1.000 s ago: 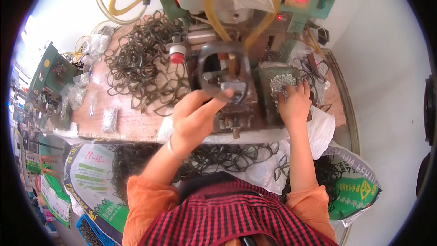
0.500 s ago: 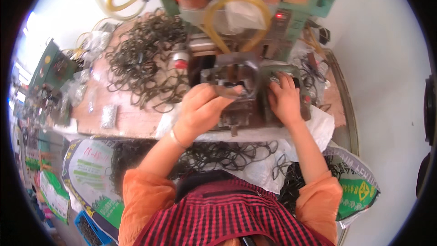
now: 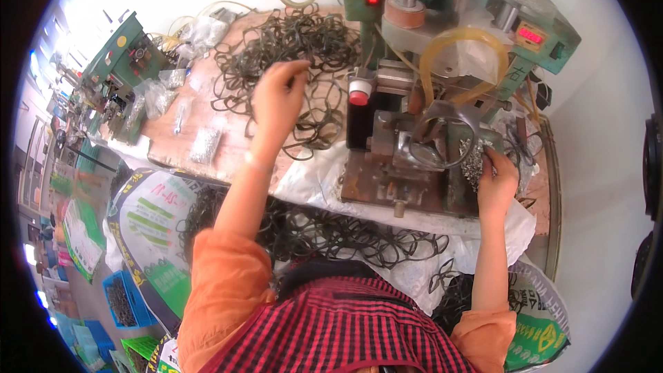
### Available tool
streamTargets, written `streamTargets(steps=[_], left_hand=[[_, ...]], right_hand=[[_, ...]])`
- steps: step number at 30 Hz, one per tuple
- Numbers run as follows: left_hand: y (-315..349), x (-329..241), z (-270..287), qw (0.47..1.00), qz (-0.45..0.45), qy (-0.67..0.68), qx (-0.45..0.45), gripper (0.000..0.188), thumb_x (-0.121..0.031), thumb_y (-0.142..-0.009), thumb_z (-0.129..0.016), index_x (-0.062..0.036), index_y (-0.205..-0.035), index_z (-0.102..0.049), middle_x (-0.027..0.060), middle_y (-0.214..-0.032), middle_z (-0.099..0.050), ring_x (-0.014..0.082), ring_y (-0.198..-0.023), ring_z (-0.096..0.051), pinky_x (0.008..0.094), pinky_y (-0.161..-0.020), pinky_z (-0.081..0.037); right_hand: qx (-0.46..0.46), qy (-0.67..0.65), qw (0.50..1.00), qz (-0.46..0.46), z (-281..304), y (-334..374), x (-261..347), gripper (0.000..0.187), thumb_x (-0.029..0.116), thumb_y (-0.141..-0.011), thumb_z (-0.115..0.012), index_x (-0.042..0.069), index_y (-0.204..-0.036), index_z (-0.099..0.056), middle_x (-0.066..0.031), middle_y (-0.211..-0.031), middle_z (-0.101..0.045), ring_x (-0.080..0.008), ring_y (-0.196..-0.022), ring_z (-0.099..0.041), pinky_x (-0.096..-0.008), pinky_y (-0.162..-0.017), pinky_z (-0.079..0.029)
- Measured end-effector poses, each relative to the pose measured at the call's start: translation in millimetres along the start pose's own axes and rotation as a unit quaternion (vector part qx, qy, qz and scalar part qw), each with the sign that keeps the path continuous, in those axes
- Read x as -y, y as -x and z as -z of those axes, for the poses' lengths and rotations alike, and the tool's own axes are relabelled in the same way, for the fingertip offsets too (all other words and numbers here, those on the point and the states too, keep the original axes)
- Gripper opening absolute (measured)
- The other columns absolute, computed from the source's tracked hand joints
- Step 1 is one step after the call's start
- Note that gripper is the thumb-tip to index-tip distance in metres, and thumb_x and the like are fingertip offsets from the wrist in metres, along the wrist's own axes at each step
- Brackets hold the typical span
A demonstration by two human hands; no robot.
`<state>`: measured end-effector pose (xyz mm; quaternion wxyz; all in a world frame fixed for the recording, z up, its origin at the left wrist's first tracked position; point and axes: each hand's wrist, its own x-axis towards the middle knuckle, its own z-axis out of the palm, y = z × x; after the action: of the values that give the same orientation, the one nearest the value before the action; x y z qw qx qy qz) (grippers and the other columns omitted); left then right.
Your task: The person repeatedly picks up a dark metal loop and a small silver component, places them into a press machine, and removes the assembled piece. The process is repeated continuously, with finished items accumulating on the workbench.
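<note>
My left hand [image 3: 277, 100] is over the pile of dark loops [image 3: 290, 38], which look like rubber bands or cords. Its fingers are half bent, with a gap between thumb and forefinger, and nothing shows in them. On the right, my right hand [image 3: 498, 185] has its fingertips drawn together at a heap of small metal pieces [image 3: 472, 164]; whatever they pinch is too small to make out. Between the hands stands a green press [image 3: 545, 45] with a metal fixture [image 3: 390, 137] on its base. A round, lens-like ring [image 3: 445, 164] sits in front of the fixture.
A red-and-white button [image 3: 358, 93] and a yellow hose [image 3: 429, 62] are on the press. Small clear bags [image 3: 206, 145] lie on the table's left, near another green machine [image 3: 128, 52]. More dark loops [image 3: 359, 238] hang below the front edge, between printed sacks [image 3: 155, 217].
My left hand has left the press fixture and moved left to the loop pile. My right hand stays by the metal pieces. The view has swung left, so the press appears further right.
</note>
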<state>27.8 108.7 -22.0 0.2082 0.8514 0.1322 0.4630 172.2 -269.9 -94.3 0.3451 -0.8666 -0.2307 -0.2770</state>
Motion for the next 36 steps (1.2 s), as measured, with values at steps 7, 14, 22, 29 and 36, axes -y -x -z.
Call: streamTargets(steps=[7, 14, 22, 29, 36], left_hand=[[7, 121, -108, 0.89, 0.276, -0.217, 0.293, 0.061, -0.056, -0.089, -0.057, 0.0022, -0.095, -0.073, 0.0257, -0.101, -0.069, 0.0403, -0.097, -0.067, 0.046, -0.085, -0.053], [26, 48, -9, 0.908, 0.244, 0.324, 0.104, 0.012, -0.007, -0.098, -0.054, -0.0032, -0.109, -0.056, 0.0111, -0.094, -0.072, 0.0105, -0.071, -0.063, 0.0208, -0.056, -0.048], [98, -19, 21, 0.907, 0.176, 0.38, 0.047, 0.011, -0.017, -0.105, -0.042, -0.0068, -0.109, -0.045, 0.0176, -0.09, -0.072, 0.0106, -0.058, -0.06, 0.0197, -0.049, -0.046], [133, -98, 15, 0.981, -0.106, 0.153, -0.054, 0.02, 0.001, -0.096, -0.049, 0.0087, -0.108, -0.063, 0.0103, -0.079, -0.064, 0.0152, -0.064, -0.056, 0.0238, -0.055, -0.043], [60, -138, 37, 0.955, -0.159, 0.087, -0.233, 0.008, -0.002, -0.091, -0.054, 0.003, -0.093, -0.06, 0.009, -0.092, -0.063, 0.0186, -0.085, -0.059, 0.0314, -0.076, -0.047]], right_hand=[[0.022, -0.093, 0.989, -0.113, 7, -1, 10, 0.014, 0.005, -0.082, -0.069, 0.002, -0.096, -0.073, -0.0175, -0.094, -0.07, -0.0316, -0.088, -0.067, -0.0364, -0.081, -0.051], [-0.06, -0.08, 0.971, -0.215, 63, 67, -8, 0.019, -0.002, -0.081, -0.07, 0.001, -0.099, -0.074, -0.0118, -0.095, -0.073, -0.0203, -0.088, -0.067, -0.0297, -0.081, -0.051], [0.02, -0.279, 0.96, 0.017, 24, -22, 106, 0.017, -0.003, -0.079, -0.071, 0.001, -0.096, -0.072, -0.0112, -0.092, -0.072, -0.0218, -0.086, -0.068, -0.0311, -0.08, -0.051], [0.016, -0.48, 0.859, -0.18, -15, -3, 119, 0.043, -0.002, -0.082, -0.072, 0.0, -0.122, -0.056, -0.0077, -0.091, -0.069, -0.0124, -0.088, -0.064, -0.0262, -0.082, -0.049], [0.131, -0.535, 0.805, -0.221, 1, -25, 130, 0.055, 0.002, -0.079, -0.074, -0.002, -0.128, -0.05, -0.0085, -0.089, -0.071, -0.013, -0.089, -0.065, -0.0272, -0.081, -0.05]])
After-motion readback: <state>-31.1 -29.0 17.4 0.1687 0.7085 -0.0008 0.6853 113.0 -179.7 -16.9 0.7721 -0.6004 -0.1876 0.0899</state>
